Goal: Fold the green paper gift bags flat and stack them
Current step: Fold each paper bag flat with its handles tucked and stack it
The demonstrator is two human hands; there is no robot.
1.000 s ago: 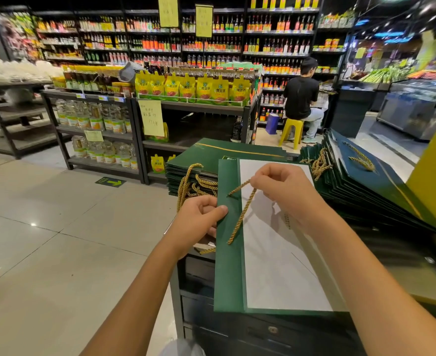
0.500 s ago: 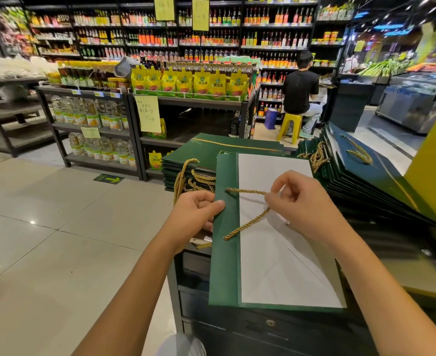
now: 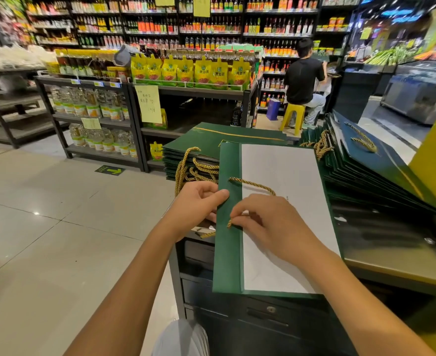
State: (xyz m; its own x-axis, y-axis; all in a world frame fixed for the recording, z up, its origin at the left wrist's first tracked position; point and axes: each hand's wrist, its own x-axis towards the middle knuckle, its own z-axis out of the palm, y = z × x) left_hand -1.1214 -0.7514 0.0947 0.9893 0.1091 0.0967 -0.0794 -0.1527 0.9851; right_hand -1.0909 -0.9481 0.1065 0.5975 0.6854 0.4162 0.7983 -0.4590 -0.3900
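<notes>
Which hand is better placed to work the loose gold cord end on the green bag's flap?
Right, probably. The right hand pinches the gold cord near its loose end on the green bag flap. The left hand grips the bag's left edge and seems best left steadying it.

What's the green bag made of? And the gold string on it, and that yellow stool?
The green bag looks like stiff paper or thin card: matte green outside, plain white inside, with sharp creases. The gold string seems to be twisted, shiny cord; its spiral strands show. The yellow stool is probably moulded plastic, smooth and one colour.
</notes>
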